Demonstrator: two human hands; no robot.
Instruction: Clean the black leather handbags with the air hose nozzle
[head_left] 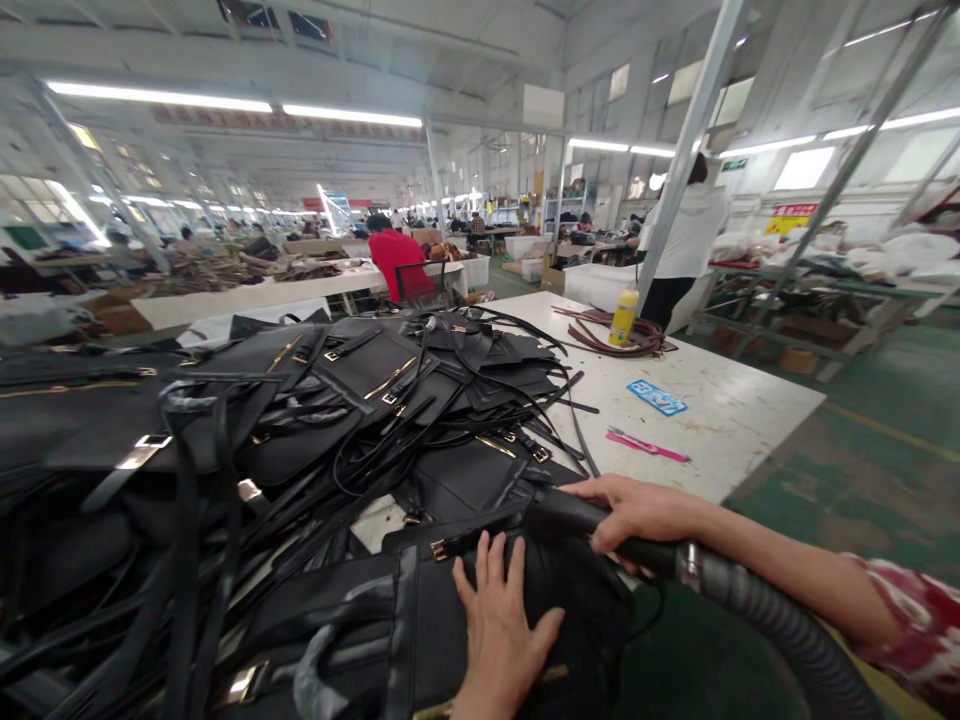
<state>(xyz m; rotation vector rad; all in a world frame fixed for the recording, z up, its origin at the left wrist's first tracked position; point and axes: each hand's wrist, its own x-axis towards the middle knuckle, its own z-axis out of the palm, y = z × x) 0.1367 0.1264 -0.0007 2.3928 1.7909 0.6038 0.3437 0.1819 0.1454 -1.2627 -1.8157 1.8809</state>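
Observation:
My left hand (499, 620) lies flat with spread fingers on a black leather bag (431, 625) at the table's near edge. A gold buckle (442, 549) shows just beyond its fingertips. In my right hand (637, 515) is the black handle of a vacuum hose (757, 600), my fingers wrapped around it. The ribbed hose runs off to the lower right, with a metal clamp near the grip. The nozzle end reaches over the bag, and its tip is hard to make out against the black leather.
More black bags (375, 375) with straps and gold buckles are heaped to the left. On the white table (739, 425) lie a yellow bottle (623, 318), brown straps (600, 335), a blue card (657, 397) and a pink tool (649, 446). A person in red (397, 262) sits beyond; another stands by a post.

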